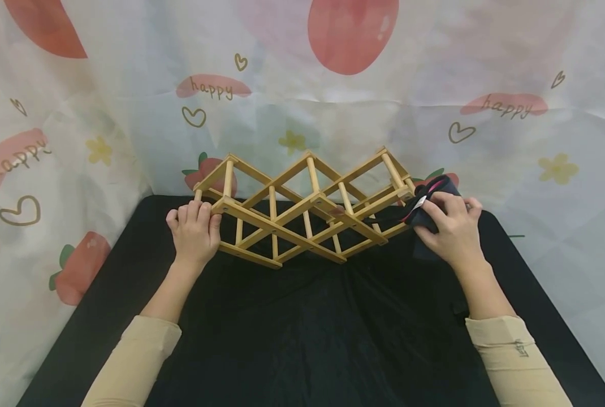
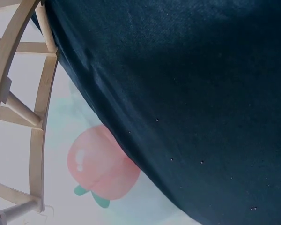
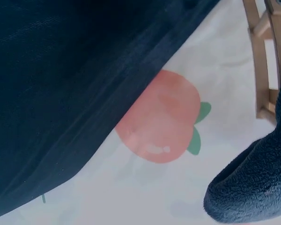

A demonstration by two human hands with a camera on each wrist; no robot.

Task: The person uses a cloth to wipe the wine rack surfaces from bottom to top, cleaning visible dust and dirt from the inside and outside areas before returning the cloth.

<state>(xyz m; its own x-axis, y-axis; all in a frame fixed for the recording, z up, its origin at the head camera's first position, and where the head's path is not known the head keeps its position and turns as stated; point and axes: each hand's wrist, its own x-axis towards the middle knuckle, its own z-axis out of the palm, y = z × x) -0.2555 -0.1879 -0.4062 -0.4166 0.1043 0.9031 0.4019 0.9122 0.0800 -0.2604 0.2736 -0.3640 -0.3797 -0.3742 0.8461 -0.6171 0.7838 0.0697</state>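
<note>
A folding wooden lattice rack point(image 1: 277, 230), made of crossed slats and round rods, spans the middle of the head view. My left hand point(image 1: 194, 233) grips its left end, fingers curled over the rod. At the right end, my right hand point(image 1: 454, 226) pinches a dark navy fuzzy cloth piece point(image 1: 447, 186) with pink edging and a white tag point(image 1: 420, 202). A thin black strap runs from the cloth in among the rack's slats. The right wrist view shows the rounded end of the fuzzy cloth point(image 3: 248, 192) beside the slats. Neither hand appears in the wrist views.
Under the rack lies a table with a black cloth point(image 1: 292, 339), wrinkled near the middle. A pale curtain point(image 1: 363, 118) printed with fruit, hearts and "happy" hangs close behind and along both sides.
</note>
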